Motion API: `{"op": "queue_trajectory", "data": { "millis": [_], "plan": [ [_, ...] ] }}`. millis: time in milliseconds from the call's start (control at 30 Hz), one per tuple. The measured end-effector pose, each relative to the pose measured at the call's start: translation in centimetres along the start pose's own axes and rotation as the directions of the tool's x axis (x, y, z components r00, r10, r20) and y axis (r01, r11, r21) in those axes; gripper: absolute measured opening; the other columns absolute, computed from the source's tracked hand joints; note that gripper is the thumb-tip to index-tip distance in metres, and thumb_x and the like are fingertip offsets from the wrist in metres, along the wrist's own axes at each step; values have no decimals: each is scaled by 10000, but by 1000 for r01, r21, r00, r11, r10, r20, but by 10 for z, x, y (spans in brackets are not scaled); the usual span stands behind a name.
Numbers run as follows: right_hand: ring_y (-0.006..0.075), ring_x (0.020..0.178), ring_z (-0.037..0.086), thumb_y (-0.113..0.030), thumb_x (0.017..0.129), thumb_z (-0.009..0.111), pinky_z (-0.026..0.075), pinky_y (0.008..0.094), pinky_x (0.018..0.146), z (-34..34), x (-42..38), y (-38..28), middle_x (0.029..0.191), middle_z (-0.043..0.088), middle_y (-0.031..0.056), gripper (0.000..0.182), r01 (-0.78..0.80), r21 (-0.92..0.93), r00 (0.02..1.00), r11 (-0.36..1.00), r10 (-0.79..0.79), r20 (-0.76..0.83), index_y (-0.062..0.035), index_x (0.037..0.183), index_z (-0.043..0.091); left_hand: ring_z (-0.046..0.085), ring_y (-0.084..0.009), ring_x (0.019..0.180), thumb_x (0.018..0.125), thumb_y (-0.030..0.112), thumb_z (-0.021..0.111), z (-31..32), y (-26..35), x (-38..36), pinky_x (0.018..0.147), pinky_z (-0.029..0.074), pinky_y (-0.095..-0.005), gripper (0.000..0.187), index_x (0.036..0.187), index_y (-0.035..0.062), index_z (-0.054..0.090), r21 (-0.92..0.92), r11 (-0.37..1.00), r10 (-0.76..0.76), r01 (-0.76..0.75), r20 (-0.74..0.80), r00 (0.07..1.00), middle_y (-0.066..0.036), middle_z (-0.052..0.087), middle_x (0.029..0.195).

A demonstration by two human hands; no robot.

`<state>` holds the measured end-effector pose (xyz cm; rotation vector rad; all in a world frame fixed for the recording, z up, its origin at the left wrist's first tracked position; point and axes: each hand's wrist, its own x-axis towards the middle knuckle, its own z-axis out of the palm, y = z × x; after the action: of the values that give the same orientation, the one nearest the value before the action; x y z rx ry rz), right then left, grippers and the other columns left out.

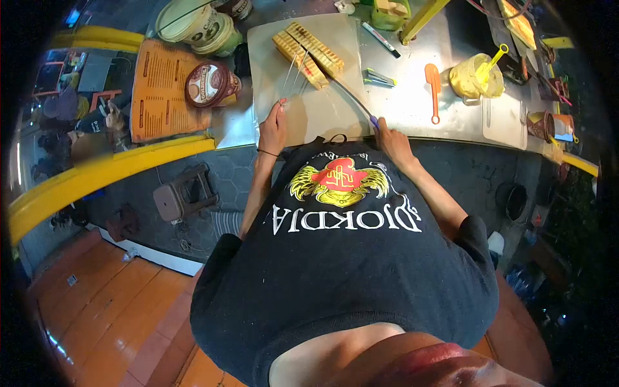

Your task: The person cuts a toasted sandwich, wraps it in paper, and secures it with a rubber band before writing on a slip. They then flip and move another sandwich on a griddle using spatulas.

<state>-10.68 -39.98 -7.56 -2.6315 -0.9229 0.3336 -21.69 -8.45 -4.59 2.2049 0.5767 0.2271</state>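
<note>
Near edge: table (pixel 409 103) lip just in front of the torso, pale sheet (pixel 269 48) reaching close to it.

Left hand (pixel 273 132): narrow, fingertips pinched on a thin two-pronged metal tool (pixel 295 71), prongs at the bread.

Right hand (pixel 393 142): closed around the purple handle of a long knife (pixel 352 97), blade slanting away to the bread.

Bread (pixel 316 50): on the far half of the sheet, toasted, in two long rows, blade along the gap between; stretch of sheet surface between bread and near edge.

Right: pale board (pixel 503 119) near the edge; orange spatula (pixel 433 87), apart from the sheet, strip of steel between; tub of yellow spread (pixel 463 80), yellow scoop (pixel 495 57) inside.

Left: menu (pixel 158 80) beside the sheet, brown tub (pixel 207 87) on it.

Far: marker (pixel 380 40), green basket (pixel 389 16).
</note>
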Motion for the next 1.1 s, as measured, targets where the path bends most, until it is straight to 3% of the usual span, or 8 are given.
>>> {"op": "queue_trajectory", "data": {
  "millis": [133, 200, 633, 700, 833, 900, 1000, 1100],
  "plan": [
    [459, 556, 601, -262, 971, 484, 468, 561, 486, 2, 23, -7, 589, 594, 235, 232, 7, 83, 1000, 997, -5, -31, -68, 1046, 379, 648, -375, 758, 1020, 265, 405, -8, 9, -3, 657, 484, -411, 330, 1262, 112, 569, 71, 991, -122, 117, 78, 989, -241, 635, 883],
    [458, 554, 599, -248, 966, 488, 468, 560, 486, -2, 12, -7, 588, 593, 234, 221, -18, 97, 1000, 995, 18, 1, -71, 1044, 381, 457, -147, 513, 1032, 310, 372, -7, 4, -4, 514, 381, -337, 364, 1286, 125, 555, 21, 997, -76, 75, 53, 996, -75, 427, 572],
    [432, 567, 600, -241, 955, 516, 463, 526, 507, -14, 15, 19, 582, 576, 203, 224, 103, 216, 995, 971, -99, -29, -79, 1084, 427, 350, -79, 483, 1047, 310, 343, -5, -12, -8, 455, 329, -267, 390, 1322, 100, 524, -122, 992, -18, 30, 99, 995, 20, 386, 621],
    [436, 574, 599, -246, 964, 504, 461, 526, 515, -37, 12, 21, 593, 582, 203, 208, 88, 287, 996, 954, -82, -31, -85, 1081, 443, 356, -66, 459, 1047, 308, 329, -5, -3, -14, 390, 319, -249, 390, 1358, 128, 482, -579, 759, -199, 297, 227, 953, 25, 402, 617],
    [454, 638, 610, -254, 984, 474, 468, 526, 564, -50, 66, 18, 663, 612, 226, 220, -65, 494, 992, 867, 112, -66, -102, 1143, 465, 415, -76, 456, 1046, 318, 326, 16, 6, -8, 352, 352, -254, 410, 1417, 158, 393, -783, 546, -274, 298, 169, 947, 4, 455, 644],
    [457, 706, 626, -242, 974, 477, 479, 531, 614, -42, 117, 14, 729, 628, 259, 313, 149, 642, 969, 752, 18, -245, -111, 1258, 460, 451, -93, 454, 1036, 300, 376, 45, 11, 7, 382, 408, -234, 446, 1454, 149, 333, -841, 435, -391, 321, 145, 909, -2, 442, 641],
    [460, 739, 631, -222, 962, 480, 486, 533, 653, -33, 148, -5, 765, 633, 279, 396, 173, 291, 982, 941, -143, -122, -125, 1344, 441, 477, -114, 449, 1032, 272, 371, 85, 16, 23, 396, 443, -273, 484, 1488, 148, 266, -828, 496, -348, 260, 85, 934, -28, 470, 670],
    [450, 750, 638, -202, 948, 483, 493, 528, 675, -43, 112, -42, 777, 628, 298, 419, 137, 259, 981, 956, -167, 96, -96, 1353, 459, 497, -113, 493, 1028, 245, 389, 90, 18, 34, 415, 446, -286, 445, 1450, 131, 308, -555, 824, -172, 112, -57, 983, -32, 486, 714]
  ]
}}
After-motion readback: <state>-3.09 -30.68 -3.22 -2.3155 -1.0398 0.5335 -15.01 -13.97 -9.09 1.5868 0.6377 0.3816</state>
